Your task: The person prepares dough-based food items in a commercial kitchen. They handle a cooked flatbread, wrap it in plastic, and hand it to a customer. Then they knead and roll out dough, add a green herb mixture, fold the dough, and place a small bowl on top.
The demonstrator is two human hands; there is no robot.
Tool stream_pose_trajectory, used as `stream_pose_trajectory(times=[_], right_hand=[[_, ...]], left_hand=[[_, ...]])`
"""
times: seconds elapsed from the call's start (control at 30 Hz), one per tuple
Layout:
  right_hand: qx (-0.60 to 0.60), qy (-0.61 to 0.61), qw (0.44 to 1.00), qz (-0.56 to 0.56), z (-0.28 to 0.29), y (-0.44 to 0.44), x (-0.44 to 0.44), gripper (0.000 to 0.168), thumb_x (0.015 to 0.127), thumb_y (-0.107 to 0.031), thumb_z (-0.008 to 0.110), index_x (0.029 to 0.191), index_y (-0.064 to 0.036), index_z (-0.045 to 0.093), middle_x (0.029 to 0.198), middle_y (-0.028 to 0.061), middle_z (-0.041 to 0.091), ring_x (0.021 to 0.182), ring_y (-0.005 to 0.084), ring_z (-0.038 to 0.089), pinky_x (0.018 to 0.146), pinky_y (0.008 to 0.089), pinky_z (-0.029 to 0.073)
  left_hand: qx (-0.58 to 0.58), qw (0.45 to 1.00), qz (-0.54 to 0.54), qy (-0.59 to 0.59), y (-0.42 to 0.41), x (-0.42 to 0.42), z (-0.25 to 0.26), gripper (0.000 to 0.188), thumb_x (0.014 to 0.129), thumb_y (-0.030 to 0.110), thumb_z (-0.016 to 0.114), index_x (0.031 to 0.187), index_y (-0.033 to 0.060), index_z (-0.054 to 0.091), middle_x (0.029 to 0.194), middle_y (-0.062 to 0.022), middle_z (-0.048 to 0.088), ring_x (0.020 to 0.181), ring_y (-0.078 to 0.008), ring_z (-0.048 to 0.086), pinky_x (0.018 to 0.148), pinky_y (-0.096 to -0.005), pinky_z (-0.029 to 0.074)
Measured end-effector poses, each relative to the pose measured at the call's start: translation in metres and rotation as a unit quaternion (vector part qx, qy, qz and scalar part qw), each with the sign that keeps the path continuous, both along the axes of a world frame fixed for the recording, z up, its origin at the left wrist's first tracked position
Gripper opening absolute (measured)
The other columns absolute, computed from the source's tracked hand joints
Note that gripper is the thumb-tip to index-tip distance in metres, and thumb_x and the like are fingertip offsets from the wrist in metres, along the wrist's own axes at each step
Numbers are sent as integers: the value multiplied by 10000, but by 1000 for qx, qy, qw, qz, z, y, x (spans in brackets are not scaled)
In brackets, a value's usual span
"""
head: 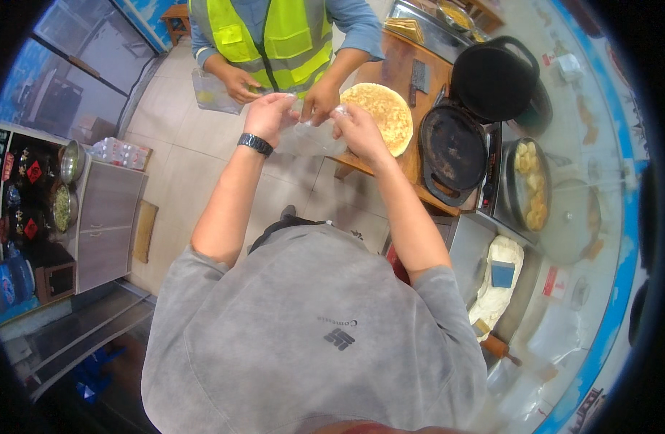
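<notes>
Between my two raised hands a thin clear plastic bag (313, 140) hangs above the floor. My left hand (268, 120), with a dark watch on the wrist, pinches one side of its top. The other side is pinched by my right hand (358, 130), just left of a round browned flatbread (384, 116) on the wooden table (386, 66). A co-worker's hand (320, 101) reaches down between my hands and touches the plastic. The co-worker's other hand (239, 84) is beside another clear bag (213, 95) with something yellowish in it.
A cleaver (419, 76) lies behind the flatbread. Right of it are a black griddle pan (454, 149), an upright black pan (494, 78) and a pan of golden pieces (530, 184). Dough (500, 260) and a rolling pin (498, 347) lie nearer. Cabinets (107, 217) stand at left.
</notes>
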State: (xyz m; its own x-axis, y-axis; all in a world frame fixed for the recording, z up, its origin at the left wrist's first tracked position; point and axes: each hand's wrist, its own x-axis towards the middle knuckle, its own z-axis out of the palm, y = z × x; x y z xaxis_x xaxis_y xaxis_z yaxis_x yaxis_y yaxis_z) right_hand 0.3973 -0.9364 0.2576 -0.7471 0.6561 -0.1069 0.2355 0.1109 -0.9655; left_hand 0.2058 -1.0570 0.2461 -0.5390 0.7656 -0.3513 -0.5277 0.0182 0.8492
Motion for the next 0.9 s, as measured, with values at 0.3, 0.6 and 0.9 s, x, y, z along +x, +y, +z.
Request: stream_pose_trajectory(times=[0.3, 0.6, 0.9], right_hand=[[-176, 55, 981, 61, 8, -27, -33, 183, 972, -81, 545, 1052, 53, 642, 872, 54, 654, 809, 144, 631, 787, 294, 533], [-169, 23, 983, 68, 6, -32, -57, 299, 972, -60, 536, 1224, 95, 586, 1010, 87, 671, 949, 165, 658, 893, 294, 538], [-167, 40, 985, 3, -11, -39, -91, 241, 942, -124, 608, 1082, 67, 656, 1030, 138, 722, 961, 203, 690, 865, 327, 529]], left_hand=[[38, 996, -56, -49, -23, -17, 0, 192, 976, 64, 605, 1142, -18, 658, 1068, -74, 689, 927, -185, 662, 870, -331, 552], [54, 993, -68, -81, -35, -30, -1, 268, 979, 5, 568, 1240, -41, 603, 1125, -93, 655, 992, -196, 653, 936, -339, 540], [72, 991, -70, -90, -35, -54, -21, 326, 957, -24, 561, 1280, -55, 593, 1127, -92, 657, 995, -196, 648, 935, -326, 514]])
